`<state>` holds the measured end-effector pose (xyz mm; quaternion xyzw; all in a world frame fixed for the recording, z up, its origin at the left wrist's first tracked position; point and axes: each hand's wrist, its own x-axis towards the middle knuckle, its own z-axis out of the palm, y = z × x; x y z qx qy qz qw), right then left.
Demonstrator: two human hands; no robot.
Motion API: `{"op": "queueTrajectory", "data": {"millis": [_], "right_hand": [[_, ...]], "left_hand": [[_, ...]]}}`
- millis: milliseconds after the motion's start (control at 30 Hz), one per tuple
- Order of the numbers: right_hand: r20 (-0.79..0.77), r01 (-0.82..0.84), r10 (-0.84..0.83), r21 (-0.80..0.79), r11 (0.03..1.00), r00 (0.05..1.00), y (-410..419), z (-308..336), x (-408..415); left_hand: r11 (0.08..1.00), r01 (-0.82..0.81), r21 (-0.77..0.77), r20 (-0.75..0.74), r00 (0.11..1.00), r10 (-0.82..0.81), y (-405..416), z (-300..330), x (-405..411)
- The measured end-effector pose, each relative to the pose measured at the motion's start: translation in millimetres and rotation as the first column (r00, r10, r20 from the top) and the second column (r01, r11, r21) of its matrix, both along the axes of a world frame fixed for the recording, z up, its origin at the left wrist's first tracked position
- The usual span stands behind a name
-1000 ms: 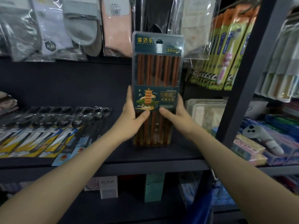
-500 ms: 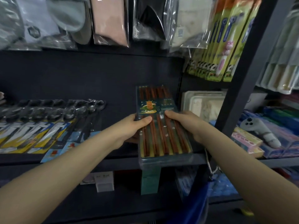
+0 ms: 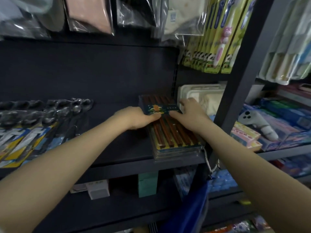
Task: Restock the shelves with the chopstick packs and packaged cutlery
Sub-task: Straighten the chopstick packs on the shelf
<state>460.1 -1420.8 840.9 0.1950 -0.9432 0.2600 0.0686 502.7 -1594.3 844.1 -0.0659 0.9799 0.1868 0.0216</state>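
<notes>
Chopstick pack [image 3: 170, 130] lies flat on the dark shelf [image 3: 117, 148], on top of what looks like more packs of the same kind, at the right end of the bay beside the upright post [image 3: 235, 91]. Its long axis runs near to far, the printed band toward the far end and the bare sticks toward the shelf's near lip. The left hand [image 3: 136, 119] rests at the pack's left edge with its thumb laid over the top face by the band, the fingers seemingly tucked along or under the side; whether they truly pinch it I cannot tell. The right hand [image 3: 190, 115] sits on the right side with loosely spread fingers, thumb pressing the top and fingertips reaching past the far right corner, toward the white tray [image 3: 200, 91] beyond. Neither grip looks tight; both seem to be steadying or squaring the pack. Both hands are equally close, one on each long edge, so any final nudge would likely go along that axis, farther onto the shelf. Packaged cutlery [image 3: 33, 128] lies fanned well to the left.
</notes>
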Motion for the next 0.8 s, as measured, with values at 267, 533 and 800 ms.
{"op": "queueTrajectory", "data": {"millis": [267, 533, 800], "right_hand": [[-0.103, -0.296, 0.435, 0.592, 0.749, 0.894, 32, -21, 49], [-0.048, -0.233, 0.352, 0.665, 0.71, 0.935, 30, -12, 50], [0.128, -0.322, 0.308, 0.595, 0.736, 0.943, 23, -8, 36]], "left_hand": [[0.637, 0.026, 0.77, -0.041, 0.999, 0.008, -7, -36, -27], [0.55, 0.054, 0.833, -0.054, 0.998, -0.016, 3, -42, -39], [0.5, 0.065, 0.863, -0.099, 0.994, 0.041, 7, -46, -44]]}}
